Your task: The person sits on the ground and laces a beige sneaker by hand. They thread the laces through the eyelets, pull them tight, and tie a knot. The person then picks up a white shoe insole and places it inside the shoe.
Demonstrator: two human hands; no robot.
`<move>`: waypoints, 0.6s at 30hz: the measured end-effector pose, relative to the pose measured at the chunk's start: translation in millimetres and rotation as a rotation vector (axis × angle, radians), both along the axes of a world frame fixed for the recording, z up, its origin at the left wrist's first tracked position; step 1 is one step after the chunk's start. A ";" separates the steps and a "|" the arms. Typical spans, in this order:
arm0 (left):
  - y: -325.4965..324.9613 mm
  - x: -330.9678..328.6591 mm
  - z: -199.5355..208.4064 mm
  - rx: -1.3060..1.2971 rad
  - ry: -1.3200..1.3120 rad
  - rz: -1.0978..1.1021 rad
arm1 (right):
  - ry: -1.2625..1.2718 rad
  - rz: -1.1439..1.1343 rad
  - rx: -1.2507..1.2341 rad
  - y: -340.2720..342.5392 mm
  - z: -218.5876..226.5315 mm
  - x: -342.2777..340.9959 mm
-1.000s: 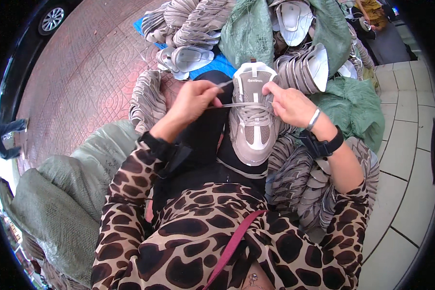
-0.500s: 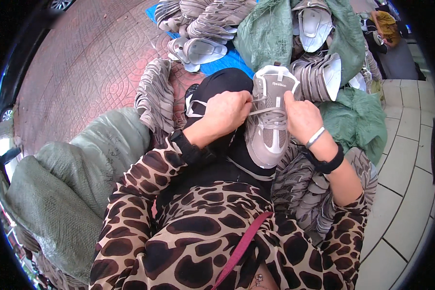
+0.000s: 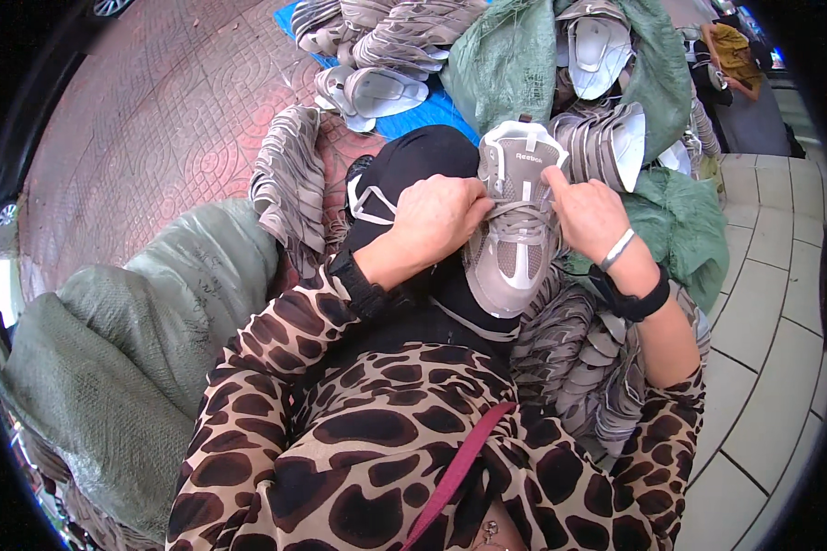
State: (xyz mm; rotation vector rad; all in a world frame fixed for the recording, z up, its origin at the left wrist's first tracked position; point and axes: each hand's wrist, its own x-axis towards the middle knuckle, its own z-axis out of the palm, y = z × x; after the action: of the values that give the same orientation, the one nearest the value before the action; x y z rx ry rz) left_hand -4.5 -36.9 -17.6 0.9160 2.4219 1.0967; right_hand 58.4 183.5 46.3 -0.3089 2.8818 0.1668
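Note:
A grey-beige sneaker upper lies over my lap, its toe toward me and its printed tongue pointing away. Beside its left edge, my left hand is closed in a pinch on the pale shoelace, which crosses the front of the upper. My right hand grips the right edge near the top eyelets, thumb side against the tongue and the other fingers curled, partly hidden. A black band circles each wrist, and the right one also carries a pale bracelet.
Stacked shoe uppers stand left of my knee, with more by my right thigh. Ahead, further stacks rest on a blue sheet beside an open green sack. A full grey-green sack sits left. Another person is far right.
My left hand has drawn close to the upper, and the lace span from it looks shorter. My right hand has shifted slightly right and up along the edge.

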 end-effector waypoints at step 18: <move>-0.3 6.1 -7.1 0.023 0.016 0.070 | 0.009 -0.152 -0.111 -15.2 -14.8 4.1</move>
State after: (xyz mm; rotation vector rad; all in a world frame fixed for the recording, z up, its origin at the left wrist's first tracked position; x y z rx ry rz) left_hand 1.5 -37.2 -24.7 0.8564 2.4757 1.1478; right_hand 62.5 168.2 31.5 -0.1070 2.9141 -0.0183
